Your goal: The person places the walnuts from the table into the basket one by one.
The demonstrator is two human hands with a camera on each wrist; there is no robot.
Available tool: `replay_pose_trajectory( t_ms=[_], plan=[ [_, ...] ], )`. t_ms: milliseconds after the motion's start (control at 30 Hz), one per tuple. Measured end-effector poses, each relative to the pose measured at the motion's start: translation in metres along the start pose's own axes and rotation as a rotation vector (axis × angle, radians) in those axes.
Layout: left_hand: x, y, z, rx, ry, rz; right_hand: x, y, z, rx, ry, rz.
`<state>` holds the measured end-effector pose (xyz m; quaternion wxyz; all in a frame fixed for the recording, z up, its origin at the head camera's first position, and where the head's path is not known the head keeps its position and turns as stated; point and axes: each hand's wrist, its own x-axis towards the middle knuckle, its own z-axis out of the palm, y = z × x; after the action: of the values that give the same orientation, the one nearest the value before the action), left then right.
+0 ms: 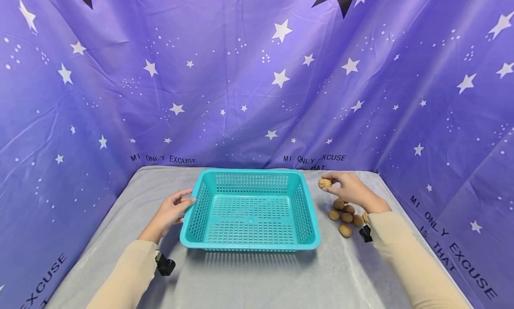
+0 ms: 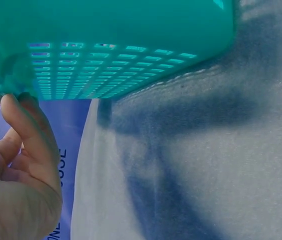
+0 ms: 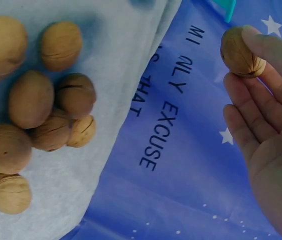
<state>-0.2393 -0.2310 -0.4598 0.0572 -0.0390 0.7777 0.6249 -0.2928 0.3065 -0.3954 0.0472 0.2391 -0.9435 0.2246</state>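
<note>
A turquoise plastic basket [image 1: 250, 246] with slotted walls stands on the grey cloth, and nothing lies inside it. My left hand [image 1: 170, 213] pinches its left rim between thumb and fingers; the left wrist view shows the thumb [image 2: 23, 122] against the rim corner. To the right of the basket, my right hand [image 1: 353, 192] holds a walnut [image 1: 325, 183] between thumb and fingertips, raised above the cloth. In the right wrist view that walnut [image 3: 241, 52] shows its ridged tan shell. Several more walnuts [image 1: 346, 217] lie in a loose cluster below the right hand.
Grey cloth [image 1: 249, 282] covers the table. Purple star-printed curtains [image 1: 241, 99] hang behind it and along both sides. A small black device [image 1: 164, 264] is strapped at the left wrist, another [image 1: 366, 233] at the right.
</note>
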Motion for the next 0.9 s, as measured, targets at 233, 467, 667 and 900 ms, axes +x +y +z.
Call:
replay_pose_trajectory(
  t_ms=[233, 467, 667, 900],
  plan=[
    [0.001, -0.001, -0.001, -0.001, 0.000, -0.005, 0.015, -0.016, -0.004, -0.023, 0.011, -0.041],
    [0.001, 0.002, -0.002, 0.009, -0.002, -0.004, 0.038, -0.040, -0.008, -0.014, -0.034, -0.043],
    [0.001, 0.001, -0.002, 0.001, -0.001, -0.007, 0.058, -0.065, -0.006, 0.036, -0.077, -0.065],
    [0.000, 0.000, -0.001, 0.000, 0.001, -0.011, 0.077, -0.089, 0.003, 0.050, -0.131, -0.106]
  ],
)
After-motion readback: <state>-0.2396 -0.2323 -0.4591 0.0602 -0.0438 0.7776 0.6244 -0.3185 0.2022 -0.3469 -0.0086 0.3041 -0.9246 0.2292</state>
